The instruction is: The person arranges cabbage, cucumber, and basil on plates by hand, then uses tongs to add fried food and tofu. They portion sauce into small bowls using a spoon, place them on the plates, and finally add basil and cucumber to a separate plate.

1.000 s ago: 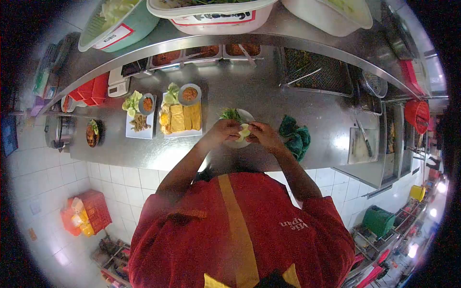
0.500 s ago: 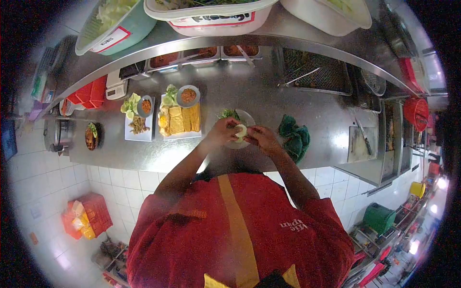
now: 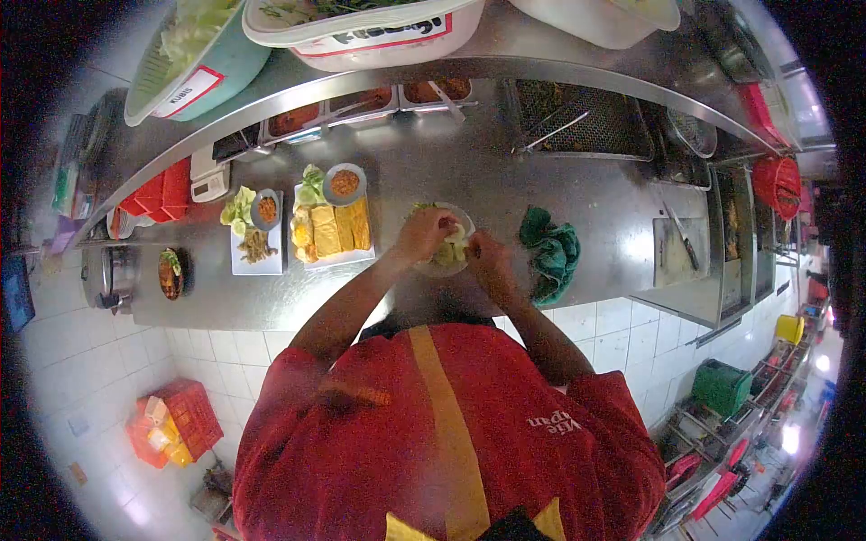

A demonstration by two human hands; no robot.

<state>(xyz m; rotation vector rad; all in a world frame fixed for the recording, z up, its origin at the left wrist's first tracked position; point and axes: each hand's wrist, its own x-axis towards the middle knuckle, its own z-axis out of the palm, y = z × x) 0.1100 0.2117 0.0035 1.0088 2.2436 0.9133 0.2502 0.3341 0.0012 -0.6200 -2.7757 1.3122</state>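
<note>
Both hands are over a round pale plate point(image 3: 465, 216) at the bench's front edge. My left hand point(image 3: 422, 236) is closed, with its fingertips pinching a pale green leaf piece point(image 3: 455, 236) that looks like cabbage. On the other side, my right hand point(image 3: 489, 263) has its bent fingers closed on the edge of the same leaf. More pale pieces lie on the plate beneath, partly covered by my hands. A crumpled green cloth point(image 3: 550, 254) lies to the right of my right hand.
To the left stand two white plates: one with yellow fried slabs point(image 3: 338, 228) and a sauce bowl point(image 3: 345, 184), another with small fried bits point(image 3: 257, 246). Vegetable baskets point(image 3: 194, 77) sit on the shelf point(image 3: 433, 68) above. A knife point(image 3: 683, 239) rests on a cutting board point(image 3: 677, 269) at right.
The pale leaf between my hands, curled in a ring before, now looks split into smaller pieces. My right hand has shifted slightly lower. The whole view has moved a little.
</note>
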